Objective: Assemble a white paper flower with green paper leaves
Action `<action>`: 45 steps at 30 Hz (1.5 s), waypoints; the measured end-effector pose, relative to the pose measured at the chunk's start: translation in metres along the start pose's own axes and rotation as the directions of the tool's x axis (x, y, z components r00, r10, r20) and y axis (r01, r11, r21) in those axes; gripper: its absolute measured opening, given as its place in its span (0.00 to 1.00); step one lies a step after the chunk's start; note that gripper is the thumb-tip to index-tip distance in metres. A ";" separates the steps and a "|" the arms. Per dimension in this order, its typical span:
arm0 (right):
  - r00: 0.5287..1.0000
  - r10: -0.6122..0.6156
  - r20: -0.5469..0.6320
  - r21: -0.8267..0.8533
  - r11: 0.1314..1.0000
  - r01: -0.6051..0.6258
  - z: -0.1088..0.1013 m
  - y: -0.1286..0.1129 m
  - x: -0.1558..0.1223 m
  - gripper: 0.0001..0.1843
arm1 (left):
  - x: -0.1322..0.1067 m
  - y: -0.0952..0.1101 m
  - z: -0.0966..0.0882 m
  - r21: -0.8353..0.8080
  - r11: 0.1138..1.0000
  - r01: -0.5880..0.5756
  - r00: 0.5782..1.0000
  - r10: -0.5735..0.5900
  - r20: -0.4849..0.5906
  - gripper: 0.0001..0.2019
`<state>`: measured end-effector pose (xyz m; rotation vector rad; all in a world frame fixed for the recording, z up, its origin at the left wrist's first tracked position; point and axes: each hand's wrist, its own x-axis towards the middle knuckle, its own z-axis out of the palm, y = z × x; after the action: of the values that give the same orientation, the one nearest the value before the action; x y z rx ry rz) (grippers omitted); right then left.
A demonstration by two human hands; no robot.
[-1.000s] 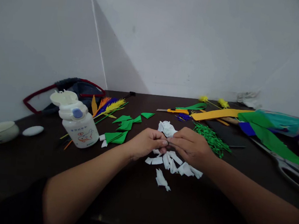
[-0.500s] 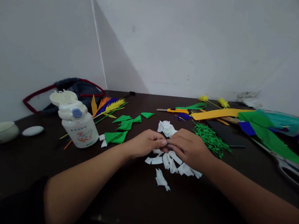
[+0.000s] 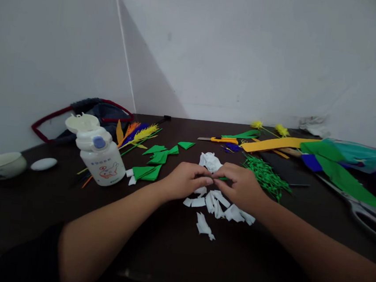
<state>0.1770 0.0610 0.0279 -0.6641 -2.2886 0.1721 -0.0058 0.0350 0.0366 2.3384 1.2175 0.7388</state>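
Note:
Above the table's middle, my left hand and my right hand meet fingertip to fingertip, both closed in a pinch. A small sliver of green paper shows by my right fingers; most of it is hidden. What my left fingertips pinch is too small or too covered to make out. Below the hands lie several white paper scraps, one lone scrap nearest me. A crumpled white piece sits just behind the fingers. Cut green paper pieces lie left of my left hand.
An open-lidded white bottle, a bowl and paper feathers are at left. Behind the hands lies a yellow utility knife, blade out. Green shreds, a yellow strip and scissors are at right.
My fingers have shifted slightly in their pinch, and a bit of green now shows by my right fingers. The scraps on the table lie as before.

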 end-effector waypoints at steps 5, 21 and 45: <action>0.987 -0.164 0.003 -0.084 0.983 0.163 -0.002 0.000 -0.004 0.09 | 0.000 -0.004 0.003 -0.355 0.928 0.117 0.992 -0.089 0.093 0.12; 0.982 -0.186 0.022 -0.072 0.980 0.187 -0.001 0.001 -0.004 0.10 | 0.000 -0.003 0.003 -0.428 0.891 0.153 0.986 -0.111 0.121 0.11; 0.986 -0.163 0.045 -0.029 0.986 0.165 -0.003 -0.001 -0.002 0.09 | 0.000 -0.004 0.003 -0.344 0.922 0.177 0.981 -0.136 0.140 0.09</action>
<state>0.1800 0.0588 0.0286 -0.4894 -2.3789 0.0715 -0.0063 0.0371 0.0315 1.9366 1.1021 0.6952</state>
